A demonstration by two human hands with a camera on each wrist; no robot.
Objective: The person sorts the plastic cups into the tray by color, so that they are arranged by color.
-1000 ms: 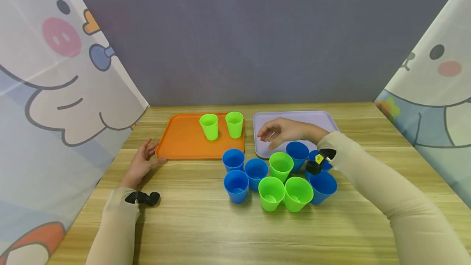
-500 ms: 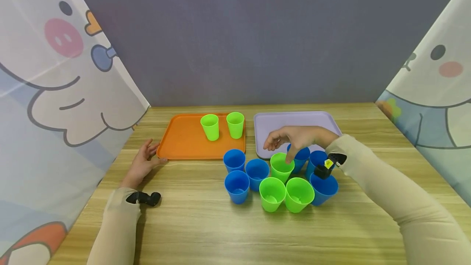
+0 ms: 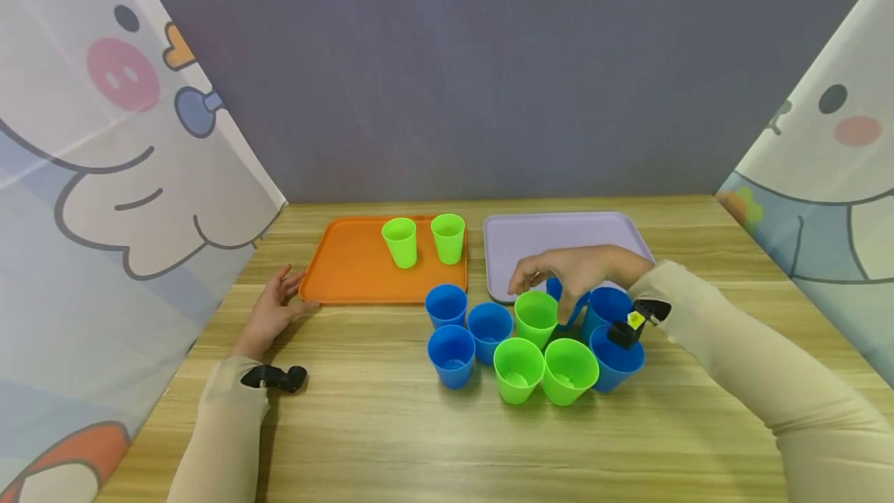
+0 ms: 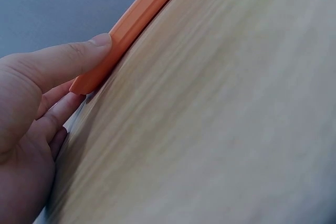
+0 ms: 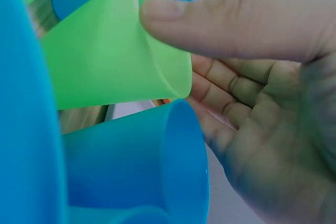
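In the head view, my right hand (image 3: 580, 270) is over the back of a cluster of plastic cups, fingers spread and bent downward. Its thumb and fingertips straddle the rim of a green cup (image 3: 535, 320). In the right wrist view, the thumb (image 5: 165, 14) overlaps that rim, with the other fingers behind it. A blue cup (image 5: 121, 161) stands beside it, partly hidden by the hand in the head view. My left hand (image 3: 271, 312) lies at the near left corner of an orange tray (image 3: 342, 262), its thumb (image 4: 100, 43) against the tray's edge, fingers loosely extended.
Two green cups (image 3: 400, 244) stand on the orange tray. A lilac tray (image 3: 517, 235) lies behind the cluster. Two more green cups (image 3: 518, 371) are in front, with several blue cups (image 3: 451, 357) to either side. A grey panel (image 3: 489, 76) backs the table.
My right hand has moved right and down from above the lilac tray to the rim of the rear green cup. The left hand has stayed at the orange tray's corner.
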